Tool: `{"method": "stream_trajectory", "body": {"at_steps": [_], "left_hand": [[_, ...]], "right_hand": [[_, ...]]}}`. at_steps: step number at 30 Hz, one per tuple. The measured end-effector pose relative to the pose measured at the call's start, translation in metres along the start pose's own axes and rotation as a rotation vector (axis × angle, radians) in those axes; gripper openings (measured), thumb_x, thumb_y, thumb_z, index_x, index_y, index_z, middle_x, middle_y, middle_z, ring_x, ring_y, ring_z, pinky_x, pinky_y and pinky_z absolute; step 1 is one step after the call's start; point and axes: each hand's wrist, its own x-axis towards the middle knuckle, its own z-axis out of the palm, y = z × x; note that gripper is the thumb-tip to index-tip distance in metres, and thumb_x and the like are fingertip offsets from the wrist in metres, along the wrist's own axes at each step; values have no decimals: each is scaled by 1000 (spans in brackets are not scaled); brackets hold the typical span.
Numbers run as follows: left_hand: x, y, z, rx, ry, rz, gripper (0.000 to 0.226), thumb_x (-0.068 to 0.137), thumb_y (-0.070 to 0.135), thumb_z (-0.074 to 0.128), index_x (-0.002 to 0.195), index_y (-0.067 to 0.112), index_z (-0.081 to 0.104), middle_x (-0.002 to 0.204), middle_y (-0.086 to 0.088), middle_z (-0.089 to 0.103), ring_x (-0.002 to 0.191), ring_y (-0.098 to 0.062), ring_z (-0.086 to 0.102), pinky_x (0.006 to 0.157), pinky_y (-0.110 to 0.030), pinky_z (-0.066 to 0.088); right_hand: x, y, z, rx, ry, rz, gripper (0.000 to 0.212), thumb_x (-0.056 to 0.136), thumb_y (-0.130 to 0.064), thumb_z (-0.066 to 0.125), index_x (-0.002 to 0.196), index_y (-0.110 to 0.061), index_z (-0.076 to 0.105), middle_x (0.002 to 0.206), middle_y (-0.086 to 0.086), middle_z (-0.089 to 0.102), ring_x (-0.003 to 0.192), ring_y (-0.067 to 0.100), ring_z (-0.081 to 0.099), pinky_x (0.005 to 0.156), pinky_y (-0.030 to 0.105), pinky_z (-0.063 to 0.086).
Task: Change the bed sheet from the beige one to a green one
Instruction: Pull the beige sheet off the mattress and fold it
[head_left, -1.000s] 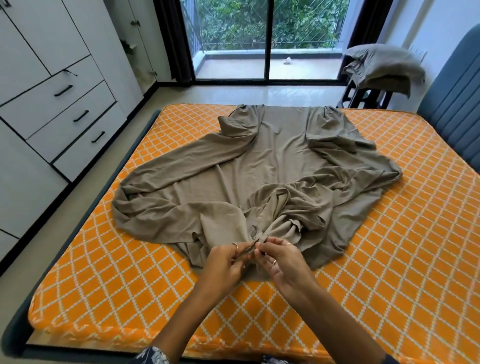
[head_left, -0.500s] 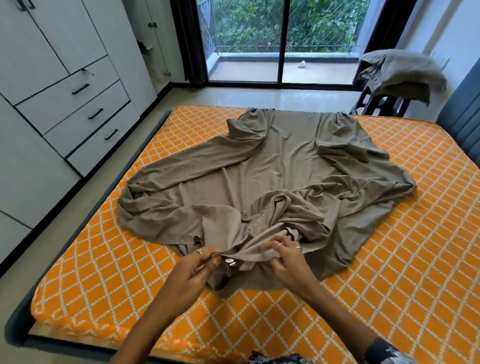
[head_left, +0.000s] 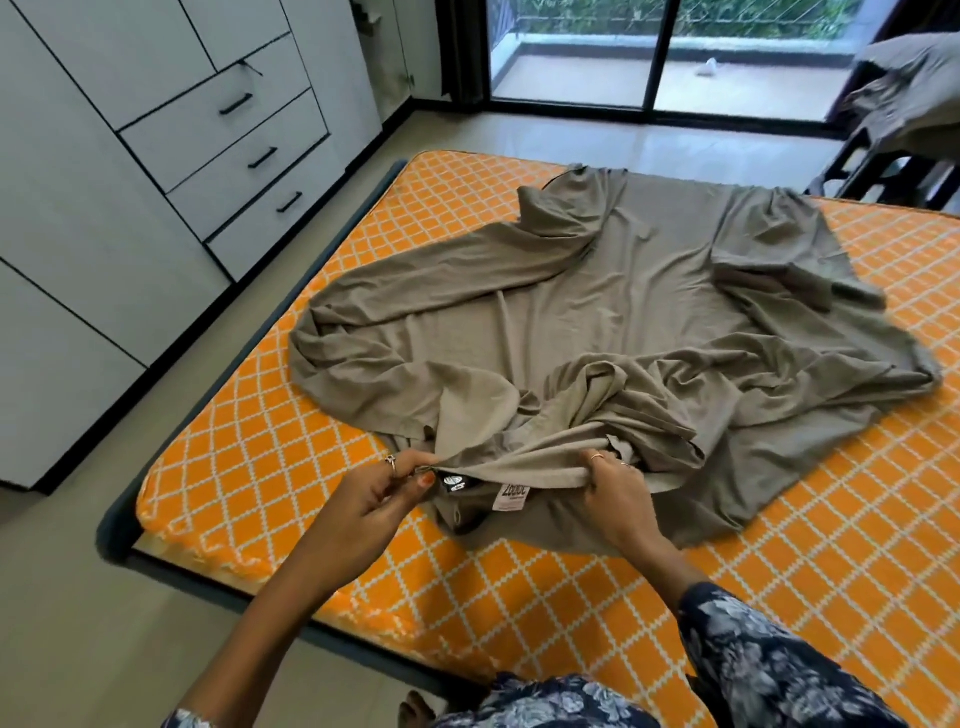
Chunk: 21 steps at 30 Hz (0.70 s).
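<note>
The sheet (head_left: 613, 322), a dull beige-olive cloth, lies crumpled and half spread over the orange diamond-patterned mattress (head_left: 291, 467), which shows bare all round it. Its near edge is lifted between both hands. The left hand (head_left: 384, 493) pinches that edge between thumb and curled fingers at the near left of the bundle; the right hand (head_left: 618, 493) grips the same edge a little to the right, fingers curled over the fold. The hem is stretched taut between them. Just under this stretch hang a small black label (head_left: 453, 482) near the left hand and a white tag (head_left: 511, 496) with print too small to read.

The rest of the sheet fans away to the far side, with a long fold reaching left and a bunched ridge running right.

To the left stands a white wardrobe (head_left: 156, 130) with black-handled drawers. At the far side is a glass sliding door (head_left: 660, 52). At the far right, more greyish cloth (head_left: 909, 88) is heaped on a dark stand (head_left: 883, 171).
</note>
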Motion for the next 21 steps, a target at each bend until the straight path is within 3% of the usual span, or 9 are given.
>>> {"method": "stream_trajectory", "body": {"at_steps": [5,9,12,15,17,20,21], "left_hand": [[-1,5,0,5,-29,-26,25,93,41,49,107,31,67,99,-1,71,97,-22,66,86,-51,49],[-5,-1,-5,114,-84,-9,39,90,62,43,111,37,65,90,-24,63,82,-44,60,75,-56,45],[-8,-3,-8,162,-91,-17,40,90,64,40,110,39,64,85,-22,63,75,-45,58,68,-56,46],[-15,-2,-13,135,-34,-44,35,91,59,42,109,38,64,83,-8,67,72,-41,59,67,-46,49],[-21,-4,-19,133,-9,-66,32,90,54,43,108,39,64,82,-4,66,70,-33,58,66,-41,47],[-32,-9,-29,133,14,-108,33,91,54,43,108,37,65,86,-16,65,80,-40,59,72,-53,47],[-36,-11,-32,130,24,-115,34,90,55,43,109,36,65,88,-16,65,82,-40,59,74,-53,47]], "right_hand": [[17,35,-11,-143,13,94,19,82,-9,55,97,-15,65,99,8,70,97,29,64,85,42,40],[57,56,-50,-257,10,170,8,81,-12,58,87,-14,62,94,12,68,97,31,62,92,44,38],[97,49,-73,-239,-45,110,8,78,-9,56,84,-11,60,94,16,65,95,36,59,88,41,39],[132,22,-67,-228,-347,-71,19,81,-15,49,93,-7,62,95,11,60,94,24,54,88,37,44],[139,-3,-50,-265,-521,-172,38,84,-27,41,105,-4,63,104,16,62,93,23,55,93,39,45],[138,-38,-20,-312,-532,-298,57,86,-45,30,120,-9,58,118,12,62,110,29,59,94,37,42],[139,-46,-9,-288,-548,-316,54,86,-45,34,121,-11,56,120,11,62,112,31,59,93,38,43]]}}
